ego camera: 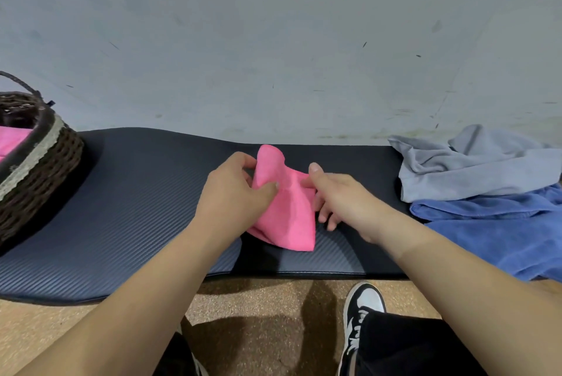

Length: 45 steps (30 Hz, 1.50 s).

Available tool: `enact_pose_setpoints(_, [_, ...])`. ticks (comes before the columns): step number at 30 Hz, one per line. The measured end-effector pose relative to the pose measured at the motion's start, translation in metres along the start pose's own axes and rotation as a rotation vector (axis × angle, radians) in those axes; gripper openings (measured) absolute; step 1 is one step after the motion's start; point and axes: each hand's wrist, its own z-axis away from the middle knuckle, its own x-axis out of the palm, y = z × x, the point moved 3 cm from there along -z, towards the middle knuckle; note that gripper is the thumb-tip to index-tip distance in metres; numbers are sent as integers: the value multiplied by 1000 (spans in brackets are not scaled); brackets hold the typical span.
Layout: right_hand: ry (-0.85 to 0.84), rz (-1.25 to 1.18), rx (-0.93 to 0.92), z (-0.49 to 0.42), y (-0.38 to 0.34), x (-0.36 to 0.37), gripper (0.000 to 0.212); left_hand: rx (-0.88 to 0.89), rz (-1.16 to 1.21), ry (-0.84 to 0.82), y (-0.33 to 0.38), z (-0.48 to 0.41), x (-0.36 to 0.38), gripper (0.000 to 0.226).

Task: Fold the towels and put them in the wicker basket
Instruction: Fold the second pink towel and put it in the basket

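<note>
A small pink towel [289, 208] stands bunched up on the dark mat [137, 208], in the middle. My left hand [237, 190] pinches its left upper edge between thumb and fingers. My right hand [340, 196] pinches its right edge, with the other fingers spread below. A dark wicker basket [39, 174] with a pale band sits at the far left; a pink towel [12, 139] lies inside it. A grey towel [468, 168] and a blue towel [501, 229] lie crumpled at the right.
A pale wall [273, 41] rises right behind the mat. Below the mat's front edge is a brown floor [258, 308], with my black-and-white shoe [362, 314] and dark trouser leg on it.
</note>
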Motion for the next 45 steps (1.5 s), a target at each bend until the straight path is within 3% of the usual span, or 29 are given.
enact_pose_setpoints(5, [-100, -155, 112, 0, 0, 2, 65, 142, -23, -45, 24, 15, 27, 41])
enact_pose_setpoints(8, [-120, -219, 133, 0, 1, -1, 72, 171, -78, -140, 30, 21, 43, 31])
enact_pose_setpoints(11, [-49, -233, 112, 1, 6, -3, 50, 207, -127, -233, 27, 23, 52, 20])
enact_pose_setpoints(13, [-19, -217, 93, 3, 6, -3, 38, 182, -87, -247, 23, 19, 50, 25])
enact_pose_setpoints(18, [22, -184, 85, 2, 8, 0, 27, 63, -116, -155, -2, 6, 38, 62])
enact_pose_setpoints(21, [33, -149, 80, 1, 7, 1, 29, -64, 22, -219, -13, 13, 46, 43])
enact_pose_setpoints(24, [13, -78, 95, -1, 4, -9, 38, -81, 208, -216, -9, 15, 43, 33])
enact_pose_setpoints(26, [15, -78, 55, -3, 1, -19, 56, -84, 316, -234, -7, 14, 34, 28])
enact_pose_setpoints(28, [-28, -173, -2, 0, -5, -24, 79, -70, 371, -282, -4, 13, 23, 25])
enact_pose_setpoints(30, [-123, -312, -51, 4, -10, -22, 87, -25, 407, -366, 1, 17, 14, 25])
enact_pose_setpoints(34, [-357, -326, -101, 14, -23, -11, 54, 53, 387, -466, 5, 21, -3, 29])
enact_pose_setpoints(37, [-274, -286, -100, 11, -28, -8, 51, -9, 393, -486, -3, 18, -20, 28])
enact_pose_setpoints(41, [-141, -263, -105, 9, -42, 4, 53, -158, 404, -615, -23, 17, -41, 48])
enact_pose_setpoints(45, [-181, -279, -70, 15, -61, 24, 52, -233, 539, -600, -38, 17, -70, 53])
